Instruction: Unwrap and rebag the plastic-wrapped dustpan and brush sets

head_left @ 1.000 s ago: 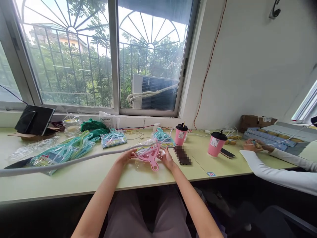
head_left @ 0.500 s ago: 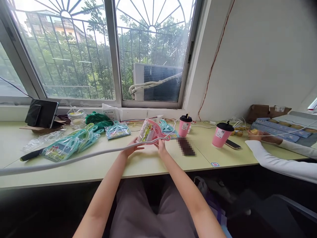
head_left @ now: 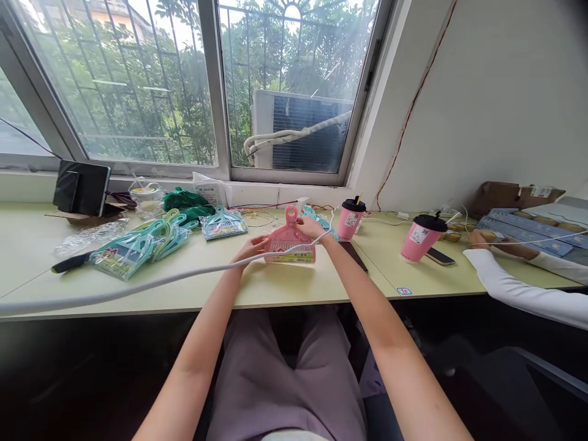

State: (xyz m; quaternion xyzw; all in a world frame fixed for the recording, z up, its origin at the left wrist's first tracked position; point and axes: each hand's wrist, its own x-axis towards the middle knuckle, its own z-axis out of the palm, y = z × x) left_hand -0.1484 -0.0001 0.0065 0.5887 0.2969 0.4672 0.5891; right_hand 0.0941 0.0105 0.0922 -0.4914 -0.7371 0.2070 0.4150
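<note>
A small pink dustpan [head_left: 281, 240] with a printed label along its lower edge stands tilted on the table, its looped handle pointing up. My left hand [head_left: 252, 250] grips its left edge, thumb on the near side. My right hand [head_left: 310, 228] is closed at the base of the handle from the right, and its fingertips are partly behind the pink plastic. Across the front of the dustpan runs a blurred white cable [head_left: 197, 271]. Just behind my right hand lies a wrapped turquoise dustpan [head_left: 316, 214], partly covered.
Wrapped turquoise dustpans [head_left: 131, 248] are piled on the left beside a black-handled tool [head_left: 71, 263]; another dustpan set [head_left: 223, 224] lies behind. A dark phone [head_left: 354, 254] and pink cups [head_left: 351, 222] are to the right. A co-worker's white sleeve [head_left: 509, 294] reaches in at far right.
The pink dustpan has turned from lying sideways to handle up and lowered onto the table. My right hand has moved from its lower right side up to the handle. The view has tilted down.
</note>
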